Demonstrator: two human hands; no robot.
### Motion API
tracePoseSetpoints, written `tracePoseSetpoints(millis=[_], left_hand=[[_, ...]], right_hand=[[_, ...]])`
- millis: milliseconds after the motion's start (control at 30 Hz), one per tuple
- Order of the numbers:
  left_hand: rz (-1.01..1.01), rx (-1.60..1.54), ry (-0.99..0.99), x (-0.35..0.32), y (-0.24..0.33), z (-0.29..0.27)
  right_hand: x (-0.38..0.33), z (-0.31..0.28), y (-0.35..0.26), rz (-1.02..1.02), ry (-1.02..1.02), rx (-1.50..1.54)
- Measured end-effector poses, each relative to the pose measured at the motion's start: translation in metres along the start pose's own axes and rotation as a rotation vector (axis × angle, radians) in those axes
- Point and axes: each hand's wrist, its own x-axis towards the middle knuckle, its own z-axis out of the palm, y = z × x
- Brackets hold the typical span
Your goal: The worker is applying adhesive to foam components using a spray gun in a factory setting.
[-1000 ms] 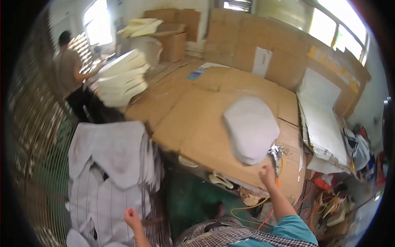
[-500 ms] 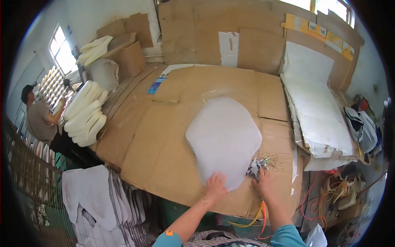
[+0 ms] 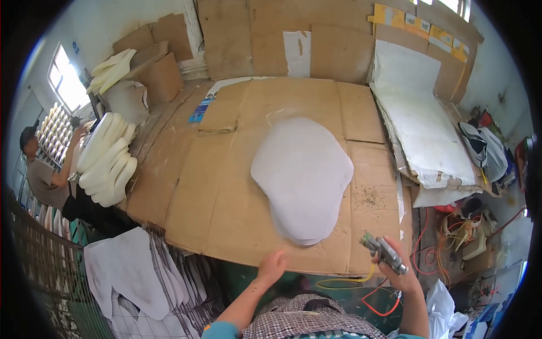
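On the cardboard-covered table (image 3: 217,186) lies a pale grey, rounded foam-like pad (image 3: 302,175), wide at the far end and narrow at the near end. My right hand (image 3: 398,265) grips a metal spray gun (image 3: 385,253) off the table's near right corner, its nozzle pointing up and left. A yellow hose (image 3: 344,282) and an orange hose (image 3: 381,311) hang by the gun. My left hand (image 3: 272,266) is at the table's near edge, just short of the pad and apart from it. Its fingers are curled in, with nothing seen in them.
Grey pads (image 3: 127,271) hang on a wire rack at the near left. Cream foam pieces (image 3: 107,161) are stacked at the table's left, beside a person (image 3: 48,175). White sheets (image 3: 423,130) lie at the right, with tangled hoses (image 3: 446,231) below. Cardboard (image 3: 341,62) lines the back wall.
My right hand has lifted the spray gun off the table and drawn it back to the right. My left hand has left the pad and moved toward me, its fingers curling in.
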Motion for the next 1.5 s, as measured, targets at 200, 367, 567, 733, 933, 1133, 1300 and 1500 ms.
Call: tracePoseSetpoints(millis=[200,367,567,733,933,1133,1300,1500], left_hand=[[-0.228,-0.042,0.168,-0.077,-0.072,-0.025],[-0.341,-0.019,0.205,-0.105,-0.112,-0.01],[-0.648,-0.193,0.144,-0.12,-0.145,0.003],[-0.641,-0.144,0.149,-0.117,-0.147,0.012],[-0.483,-0.132,0.178,-0.108,-0.148,0.023],[-0.475,-0.197,0.157,-0.078,-0.11,0.005],[-0.363,-0.277,0.209,-0.037,-0.082,-0.002],[-0.246,-0.357,0.193,-0.001,-0.055,-0.001]], right_hand=[[-0.014,0.023,-0.009,-0.111,-0.001,0.019],[-0.014,0.019,-0.022,-0.245,0.241,-0.043],[-0.056,-0.004,-0.024,-0.079,0.22,-0.117],[-0.058,0.003,-0.026,-0.06,0.084,-0.052],[-0.043,-0.007,-0.024,-0.169,0.332,0.012],[-0.07,-0.019,-0.021,-0.116,0.171,0.005],[-0.082,-0.024,-0.019,-0.156,0.124,-0.006],[-0.106,-0.036,-0.022,-0.06,0.326,-0.029]])
